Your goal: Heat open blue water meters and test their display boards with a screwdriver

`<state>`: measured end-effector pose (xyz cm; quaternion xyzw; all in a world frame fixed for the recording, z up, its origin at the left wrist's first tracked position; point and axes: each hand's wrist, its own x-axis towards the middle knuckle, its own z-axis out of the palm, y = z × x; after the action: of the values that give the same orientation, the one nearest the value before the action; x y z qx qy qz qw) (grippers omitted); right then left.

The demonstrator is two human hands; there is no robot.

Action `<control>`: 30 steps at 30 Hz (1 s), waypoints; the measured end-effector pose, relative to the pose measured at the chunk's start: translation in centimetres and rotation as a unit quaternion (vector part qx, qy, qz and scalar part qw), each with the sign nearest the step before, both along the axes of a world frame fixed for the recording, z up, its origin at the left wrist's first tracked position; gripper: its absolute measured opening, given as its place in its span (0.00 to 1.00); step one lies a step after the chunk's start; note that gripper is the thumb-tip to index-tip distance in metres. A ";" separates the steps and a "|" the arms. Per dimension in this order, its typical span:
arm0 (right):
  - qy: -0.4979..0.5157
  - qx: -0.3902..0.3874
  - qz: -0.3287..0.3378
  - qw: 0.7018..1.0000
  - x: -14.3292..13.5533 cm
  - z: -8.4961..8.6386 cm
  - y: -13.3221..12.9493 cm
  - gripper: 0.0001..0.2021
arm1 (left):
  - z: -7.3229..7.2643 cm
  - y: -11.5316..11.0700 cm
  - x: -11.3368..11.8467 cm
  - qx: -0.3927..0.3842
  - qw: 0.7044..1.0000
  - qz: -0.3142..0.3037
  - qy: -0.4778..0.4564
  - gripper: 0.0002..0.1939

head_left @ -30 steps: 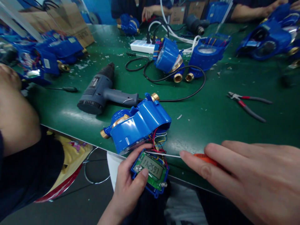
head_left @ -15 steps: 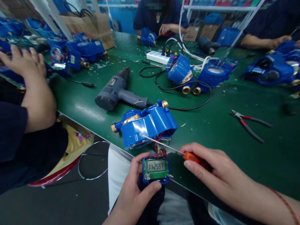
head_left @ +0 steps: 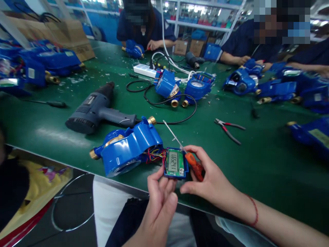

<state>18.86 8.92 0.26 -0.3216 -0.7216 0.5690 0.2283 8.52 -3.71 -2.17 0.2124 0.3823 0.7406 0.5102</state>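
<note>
The display board (head_left: 175, 163) has turned sideways—right beside the blue meter (head_left: 131, 147), near the table's (head_left: 259, 171) edge! Left hand (head_left: 160, 209) half-open at its lower edge; right hand (head_left: 208, 175) grips the screwdriver (head_left: 194, 164), now off the meter—one heat gun (head_left: 96, 111), one pliers (head_left: 228, 128).

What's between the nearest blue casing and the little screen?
A bundle of coloured wires runs from the nearest blue casing to the little screen, in the head view.
</note>
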 end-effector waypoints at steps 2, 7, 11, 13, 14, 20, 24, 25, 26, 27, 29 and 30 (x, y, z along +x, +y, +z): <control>0.009 0.022 -0.001 1.000 -0.4 -0.5 0.6 0.33 | -0.3 0.0 -0.8 -0.021 1.000 -0.001 -0.012 0.18; 0.074 -0.014 0.036 0.996 -0.4 -1.7 1.4 0.31 | -1.1 -0.1 -3.5 -0.070 0.997 -0.006 -0.041 0.12; 0.101 -0.017 0.070 0.992 -0.1 -2.1 1.4 0.28 | -1.2 1.2 -5.3 -0.118 0.986 -0.107 -0.044 0.28; 0.102 0.002 0.081 0.992 -0.1 -2.1 1.5 0.27 | -1.0 2.2 -5.8 -0.123 0.980 -0.155 -0.032 0.28; 0.102 0.013 0.085 0.991 -0.1 -2.0 1.5 0.26 | -0.8 2.6 -6.0 -0.120 0.978 -0.168 -0.026 0.27; 0.100 0.068 0.123 0.985 -0.3 -1.9 1.8 0.22 | 0.1 4.2 -6.0 -0.116 0.982 -0.143 0.034 0.39; 0.120 0.065 0.135 0.981 -0.6 -2.1 2.1 0.22 | 0.6 4.7 -6.1 -0.102 0.983 -0.133 0.075 0.45; 0.125 0.065 0.136 0.981 -0.6 -2.1 2.2 0.22 | 0.6 4.8 -6.1 -0.106 0.982 -0.129 0.086 0.48; 0.129 0.064 0.137 0.980 -0.7 -2.2 2.3 0.22 | 0.6 4.9 -6.3 -0.109 0.982 -0.121 0.093 0.50; 0.133 0.063 0.138 0.979 -0.8 -2.2 2.5 0.22 | 0.5 5.0 -6.4 -0.109 0.983 -0.115 0.097 0.52; 0.135 0.068 0.144 0.978 -0.9 -2.2 3.0 0.23 | 0.4 5.1 -6.6 -0.101 0.983 -0.117 0.096 0.53; 0.134 0.071 0.149 0.977 -1.0 -2.2 3.2 0.23 | 0.4 5.1 -6.8 -0.096 0.983 -0.122 0.095 0.51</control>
<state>17.86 12.14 -1.93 -0.1141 -0.7628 0.5817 0.2582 1.76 1.37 -1.82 0.2772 0.4694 0.6088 0.5763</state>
